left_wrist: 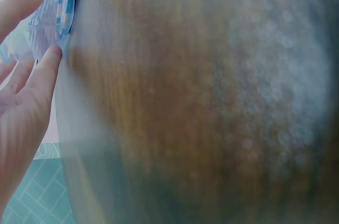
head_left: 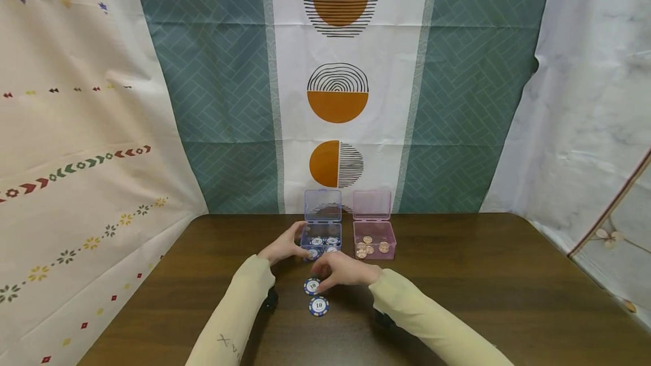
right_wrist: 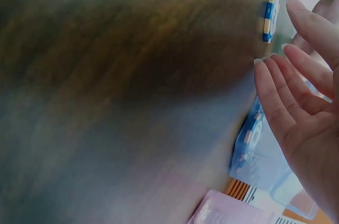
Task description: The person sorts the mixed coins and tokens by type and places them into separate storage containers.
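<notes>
My left hand (head_left: pixel 286 246) holds the left side of a clear blue plastic box (head_left: pixel 321 230), thumb and fingers spread along its wall. Its hinged lid stands up, and several blue-and-white poker chips (head_left: pixel 317 241) lie inside. In front of the box, my right hand (head_left: pixel 348 270) hovers with bent fingers and nothing in its grasp. Just below those fingers is a poker chip (head_left: pixel 311 286) marked 10, flat on the table. A second poker chip (head_left: pixel 319 306) lies nearer to me. The right wrist view shows the right hand's fingertips (right_wrist: pixel 258 62) between the chips and the box.
A clear pink box (head_left: pixel 374 230) with its lid up stands right of the blue one, with several copper-coloured coins (head_left: pixel 369 249) inside. Both boxes sit near the back edge of the dark wooden table (head_left: pixel 473 292). Patterned cloth hangs behind.
</notes>
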### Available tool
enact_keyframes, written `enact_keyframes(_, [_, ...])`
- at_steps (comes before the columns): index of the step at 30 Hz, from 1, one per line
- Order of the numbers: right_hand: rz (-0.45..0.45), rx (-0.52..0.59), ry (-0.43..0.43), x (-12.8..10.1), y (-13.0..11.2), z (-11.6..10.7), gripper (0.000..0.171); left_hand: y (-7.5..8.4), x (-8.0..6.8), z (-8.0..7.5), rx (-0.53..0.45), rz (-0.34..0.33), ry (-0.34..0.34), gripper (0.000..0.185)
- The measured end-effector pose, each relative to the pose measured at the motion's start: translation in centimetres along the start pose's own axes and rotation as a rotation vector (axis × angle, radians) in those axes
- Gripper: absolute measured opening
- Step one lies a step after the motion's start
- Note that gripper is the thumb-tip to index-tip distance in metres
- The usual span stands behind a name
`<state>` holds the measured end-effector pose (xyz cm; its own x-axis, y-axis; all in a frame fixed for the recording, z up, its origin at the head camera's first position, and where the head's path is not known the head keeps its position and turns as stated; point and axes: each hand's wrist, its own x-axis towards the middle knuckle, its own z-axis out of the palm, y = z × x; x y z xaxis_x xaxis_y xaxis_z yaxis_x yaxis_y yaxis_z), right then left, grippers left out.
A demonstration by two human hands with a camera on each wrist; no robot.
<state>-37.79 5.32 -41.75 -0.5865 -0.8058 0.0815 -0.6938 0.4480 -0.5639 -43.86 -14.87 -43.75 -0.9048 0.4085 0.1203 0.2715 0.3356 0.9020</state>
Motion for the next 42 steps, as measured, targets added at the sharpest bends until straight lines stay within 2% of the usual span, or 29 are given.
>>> enact_keyframes(6, [0.004,-0.015,-0.006,0.4,-0.4,0.4,0.032,-0.1,0.1,-0.1,0.028,-0.024,0.003,0.082])
enact_keyframes(13, [0.022,-0.073,-0.003,0.7,-0.5,0.6,0.029,0.0,0.0,-0.1,0.031,-0.011,0.006,0.081])
enact_keyframes(25, [0.026,-0.073,-0.010,1.0,-0.4,0.7,0.023,0.1,0.2,-0.1,0.056,0.003,-0.002,0.084])
enact_keyframes(32, [0.026,-0.110,-0.021,1.2,-0.7,0.7,0.023,0.0,0.1,-0.2,0.055,-0.019,0.007,0.083])
enact_keyframes(42, [0.023,-0.124,-0.002,0.8,-0.4,0.4,0.021,-0.1,0.1,-0.1,0.046,-0.014,-0.002,0.084])
